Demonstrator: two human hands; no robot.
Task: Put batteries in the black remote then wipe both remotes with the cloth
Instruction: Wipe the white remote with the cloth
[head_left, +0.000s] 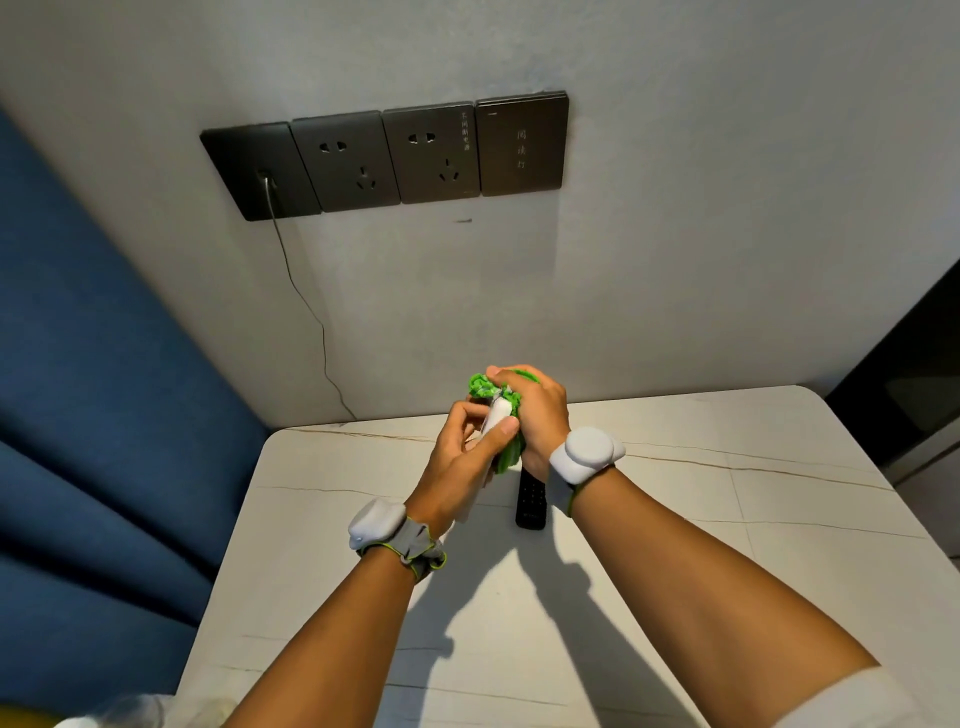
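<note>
Head view: wiping the white remote above the desk (675, 519).

My left hand (457, 467) grips the white remote (500, 415); my right hand (535, 410), fingers curled, rubs the green cloth (483, 385) over it. One black remote (531, 499) lies on the desk below, batteries presumably in; whether wiped, I cannot tell. Two remotes, one cloth.

Bright, even light; forearm shadows on table (779, 519), sharp centre, wide-angle edge bending
</note>
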